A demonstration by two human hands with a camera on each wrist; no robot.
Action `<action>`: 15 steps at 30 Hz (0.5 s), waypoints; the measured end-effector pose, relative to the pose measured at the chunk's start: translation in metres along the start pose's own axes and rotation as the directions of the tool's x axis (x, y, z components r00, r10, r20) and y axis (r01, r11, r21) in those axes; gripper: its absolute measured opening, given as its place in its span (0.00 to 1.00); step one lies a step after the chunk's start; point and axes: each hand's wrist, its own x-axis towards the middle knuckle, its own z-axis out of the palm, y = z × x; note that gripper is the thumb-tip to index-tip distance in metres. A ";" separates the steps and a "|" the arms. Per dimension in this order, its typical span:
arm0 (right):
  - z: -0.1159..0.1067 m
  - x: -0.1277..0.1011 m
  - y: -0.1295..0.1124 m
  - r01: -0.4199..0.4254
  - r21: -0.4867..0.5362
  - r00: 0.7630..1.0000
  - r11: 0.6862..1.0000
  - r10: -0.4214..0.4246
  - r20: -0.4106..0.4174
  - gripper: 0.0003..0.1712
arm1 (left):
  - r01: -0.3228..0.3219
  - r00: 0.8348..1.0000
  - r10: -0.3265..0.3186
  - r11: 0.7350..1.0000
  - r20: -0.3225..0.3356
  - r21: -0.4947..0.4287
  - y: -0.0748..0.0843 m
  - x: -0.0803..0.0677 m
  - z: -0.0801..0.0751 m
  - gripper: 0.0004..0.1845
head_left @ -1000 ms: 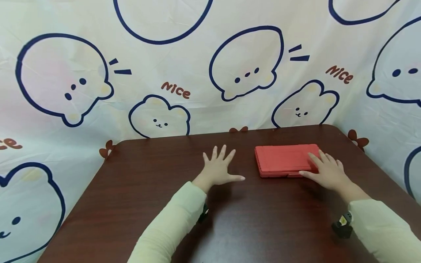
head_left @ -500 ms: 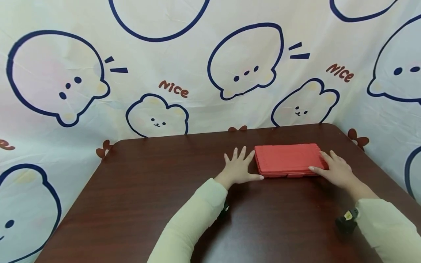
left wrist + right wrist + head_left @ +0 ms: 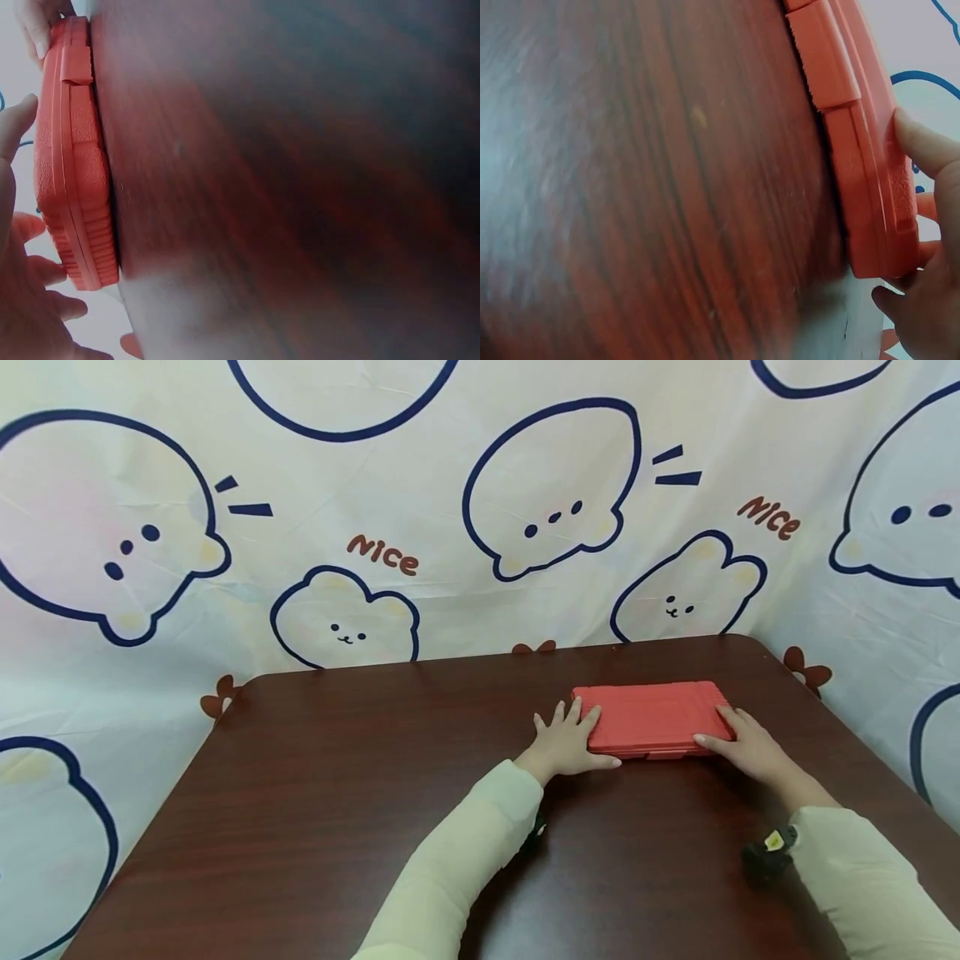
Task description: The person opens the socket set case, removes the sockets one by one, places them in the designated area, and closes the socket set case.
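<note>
A flat red plastic case with a latch on its front edge lies closed on the dark wooden table. My left hand is at its left end, fingers spread and overlapping the corner in the head view. In the left wrist view, the left thumb stands apart from the lid while the fingertips are close to the ribbed end. My right hand holds the right end; in the right wrist view its thumb lies against the lid's edge and its other fingers bend round the end, partly hidden.
The brown table has rounded far corners and stands against a pale cloth printed with cartoon bears. More cloth hangs along both sides. A small dark device is strapped at the right wrist.
My left hand has moved right, from the bare tabletop to the case's left end. My right hand has shifted from over the case's front right corner to its right end. The case stays in place.
</note>
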 end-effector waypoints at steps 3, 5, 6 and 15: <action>-0.001 0.000 -0.003 0.011 0.031 1.000 0.999 -0.011 -0.014 0.53 | 0.000 1.000 0.000 1.000 0.011 -0.002 0.001 0.002 -0.001 0.45; -0.001 -0.001 -0.004 0.010 0.048 1.000 0.999 -0.009 -0.023 0.52 | -0.003 1.000 0.003 1.000 0.022 -0.019 0.000 0.003 -0.002 0.43; -0.001 -0.001 -0.004 0.006 0.052 1.000 0.999 -0.004 -0.028 0.52 | -0.004 1.000 0.005 0.999 0.030 -0.034 0.000 0.004 -0.003 0.42; 0.005 -0.004 -0.009 -0.059 0.104 0.997 0.993 0.064 -0.048 0.55 | 0.010 0.997 0.000 0.990 0.073 -0.139 -0.005 0.006 -0.005 0.38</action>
